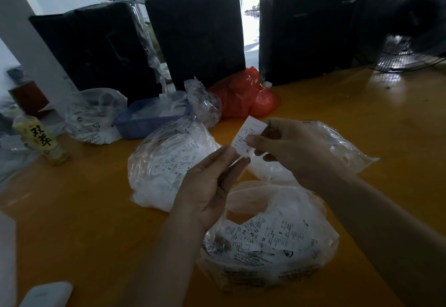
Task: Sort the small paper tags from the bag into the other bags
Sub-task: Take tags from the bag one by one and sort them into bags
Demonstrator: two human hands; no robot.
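Two hands meet above a yellow tabletop (337, 118), sharing one small white paper tag (249, 135). The tag is a narrow strip, its long axis tilted, running from lower left up to upper right, with the top end pointing away from the viewer and its printed face toward the camera; a letter S shows near its lower end. The right hand (289, 145) pinches the tag at mid-length between thumb and curled fingers. The left hand (212, 181) is raised palm-up with its thumb and fingertips closed on the tag's lower end. The tag is held in the air, above the gap between three clear plastic bags. The nearest bag (268, 241), below the hands, is open at the top and holds loose tags marked XS, XL and S. A second bag (169, 162) full of tags stands just left of the hands. A third bag (342, 152) lies behind the right hand. Farther back sit a blue basket (149, 118), another clear bag (96, 116), a crumpled one (205, 106) and a red bag (246, 94). A bottle (43, 140) stands at the far left. Dark wrapped bundles (198, 31) line the back, and a fan (410, 22) stands at right.
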